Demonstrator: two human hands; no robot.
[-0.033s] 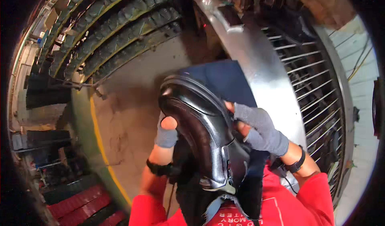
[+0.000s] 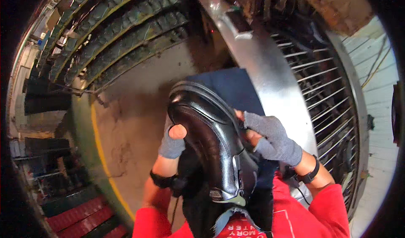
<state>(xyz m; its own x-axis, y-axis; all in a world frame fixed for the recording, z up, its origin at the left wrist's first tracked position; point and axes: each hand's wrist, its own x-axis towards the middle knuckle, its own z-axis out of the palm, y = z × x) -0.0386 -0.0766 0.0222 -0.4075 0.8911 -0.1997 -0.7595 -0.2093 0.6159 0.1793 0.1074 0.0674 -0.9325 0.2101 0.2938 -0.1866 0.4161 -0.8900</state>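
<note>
A glossy black leather dress shoe [image 2: 211,145] sits in the middle of the view, toe pointing up and away, heel toward the person's chest, held in the air between both hands and above a dark blue cloth-covered pad [image 2: 232,88] that shows behind its toe. The left hand [image 2: 173,141], in a grey fingerless knit glove, is pressed against the shoe's left side, its bare thumb tip lying on the upper just below the toe; the fingers pass behind the shoe and cannot be seen, so the grasp reads as a cupping hold from that side. The right hand [image 2: 270,139], in a matching grey glove, is closed on the shoe's right edge, bare fingertips curled against the welt. Each wrist carries a black band, and red sleeves [image 2: 312,212] come up from the lower edge. A black apron-like sheet [image 2: 202,212] hangs under the shoe's heel. To the right of the pad runs a curved grey metal panel [image 2: 270,73], and beyond it a rack of thin metal wire bars [image 2: 329,90]. At the upper left, long rows of dark treaded shoe soles [image 2: 122,22] lie on yellow-green shelves. Below them spreads a worn brown concrete floor [image 2: 135,111] with a yellow painted line [image 2: 99,149] along its left edge.
</note>
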